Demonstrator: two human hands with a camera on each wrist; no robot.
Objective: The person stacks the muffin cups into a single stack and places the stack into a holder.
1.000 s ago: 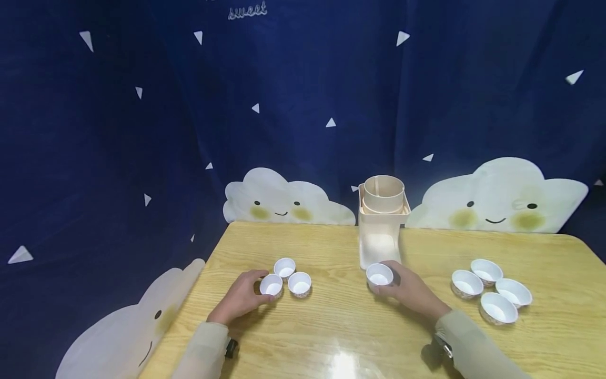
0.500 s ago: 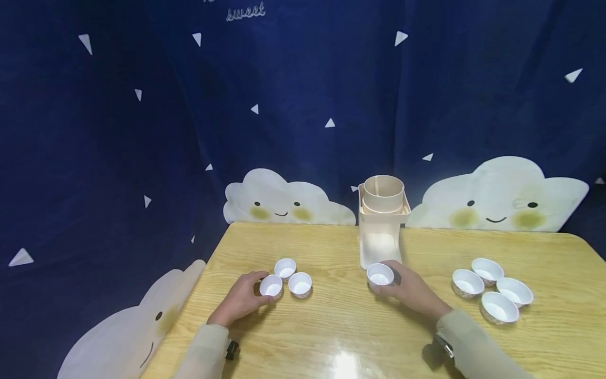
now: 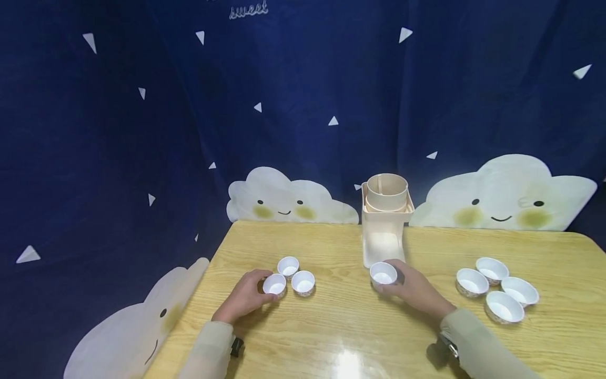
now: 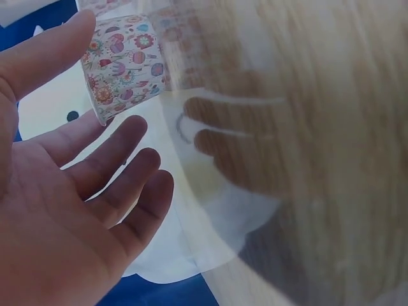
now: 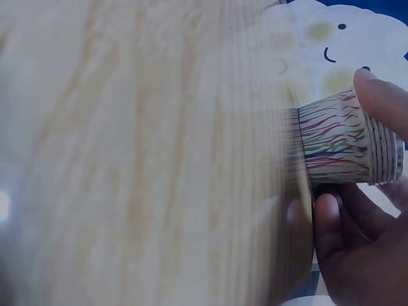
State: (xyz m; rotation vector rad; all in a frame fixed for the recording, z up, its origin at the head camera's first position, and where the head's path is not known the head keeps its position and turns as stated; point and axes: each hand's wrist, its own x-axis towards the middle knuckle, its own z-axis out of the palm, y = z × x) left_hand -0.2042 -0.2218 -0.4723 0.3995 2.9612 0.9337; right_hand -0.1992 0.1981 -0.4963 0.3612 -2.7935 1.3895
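In the head view my left hand point(image 3: 246, 296) holds a small white-lined paper baking cup point(image 3: 274, 285) by its rim, between thumb and index finger. The left wrist view shows flowers printed on the outside of this baking cup point(image 4: 124, 67); the other fingers are loosely bent below it. Two more white baking cups, one behind point(image 3: 288, 267) and one to the right point(image 3: 303, 283), stand close against it. My right hand point(image 3: 416, 289) grips a stack of paper baking cups point(image 3: 383, 273) upright on the table. Wavy coloured lines cover the stack point(image 5: 335, 143), and several nested rims show.
Behind the right hand stands a cream plastic dispenser point(image 3: 384, 239) with a round tube on top. Several white baking cups point(image 3: 504, 307) form a cluster at the right of the wooden table point(image 3: 331, 326). A dark blue curtain point(image 3: 303, 68) with cloud panels borders the table.
The head view has shifted slightly. Both hands keep their hold, and the baking cups stay in place on the table.
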